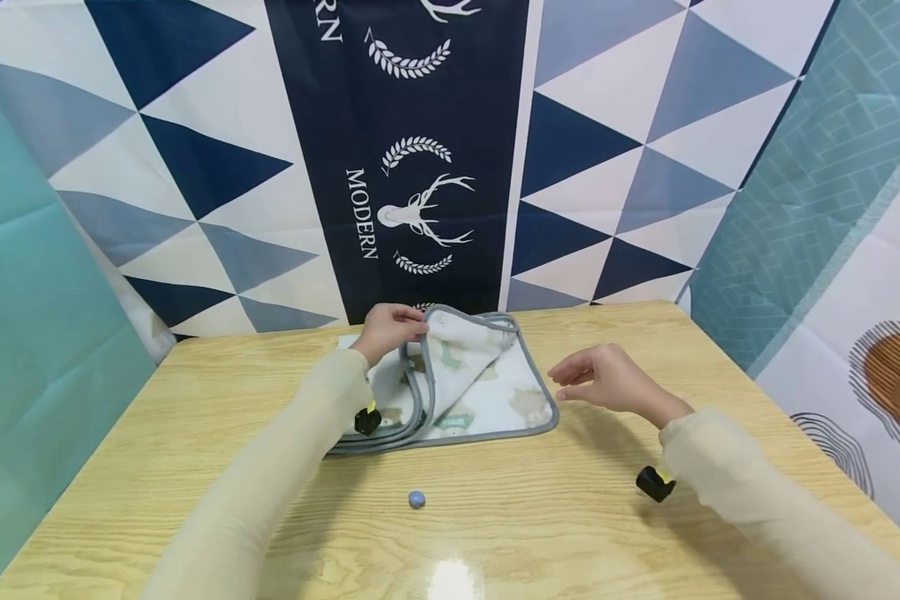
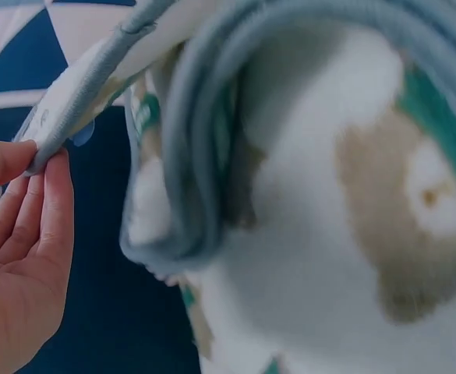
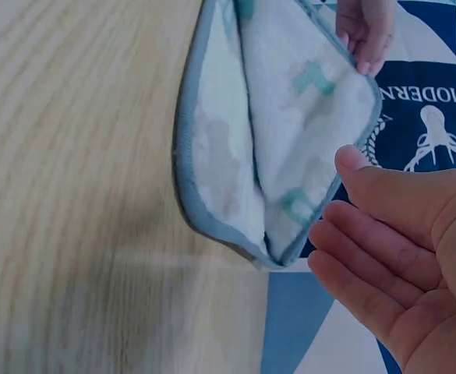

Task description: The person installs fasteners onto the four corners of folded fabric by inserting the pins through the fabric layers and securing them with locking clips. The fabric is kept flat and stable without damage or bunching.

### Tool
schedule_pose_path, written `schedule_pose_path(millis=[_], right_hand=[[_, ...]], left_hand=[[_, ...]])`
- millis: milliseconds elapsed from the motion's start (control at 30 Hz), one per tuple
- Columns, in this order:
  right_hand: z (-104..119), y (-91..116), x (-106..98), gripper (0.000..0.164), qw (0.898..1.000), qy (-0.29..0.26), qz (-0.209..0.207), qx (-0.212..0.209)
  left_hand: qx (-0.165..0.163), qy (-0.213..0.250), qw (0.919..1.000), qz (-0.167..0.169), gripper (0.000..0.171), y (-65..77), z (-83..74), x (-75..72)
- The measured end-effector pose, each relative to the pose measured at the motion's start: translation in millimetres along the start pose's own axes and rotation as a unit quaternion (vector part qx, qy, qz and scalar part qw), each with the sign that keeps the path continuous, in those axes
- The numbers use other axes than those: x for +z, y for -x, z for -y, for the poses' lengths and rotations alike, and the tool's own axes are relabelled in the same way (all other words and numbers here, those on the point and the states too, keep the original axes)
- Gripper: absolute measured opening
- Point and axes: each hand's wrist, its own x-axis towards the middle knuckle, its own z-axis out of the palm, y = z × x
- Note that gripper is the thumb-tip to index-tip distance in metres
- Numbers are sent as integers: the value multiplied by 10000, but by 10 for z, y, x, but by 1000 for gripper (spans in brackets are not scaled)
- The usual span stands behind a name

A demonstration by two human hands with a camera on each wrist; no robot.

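A white blanket [image 1: 495,400] with grey edging and beige and green prints lies folded in layers at the back of the table. My left hand [image 1: 392,332] pinches the edge of its top layer between thumb and fingers and holds it up, so a flap slants across the cloth. In the left wrist view the left hand [image 2: 25,234] grips the grey-blue edging [image 2: 72,109]. To the right of the blanket, my right hand [image 1: 607,379] hovers over the table with nothing in it. The right wrist view shows that right hand [image 3: 399,257] with fingers loosely bent, beside the blanket's corner [image 3: 278,253].
A small blue round piece [image 1: 417,499] lies on the wooden table [image 1: 525,517] in front of the blanket. Behind the table hangs a patterned cloth [image 1: 420,108] with triangles and a deer head. Teal cloth [image 1: 37,333] borders the left side.
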Motion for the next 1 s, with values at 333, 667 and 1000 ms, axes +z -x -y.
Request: schedule_pose_path(millis=[333,667,1000], right_hand=[[27,110,1,25,9996,107,226,-146],[96,289,-115,19,9967,768,231,-115],[175,644,-51,23,9867,1179,1111,122]], left_hand=[[-816,-161,9958,-383,27,-74,320,-52],[417,-1920,9780,-703,20,79,16,129],[1974,-3101,9273,705,27,321,-306,676]])
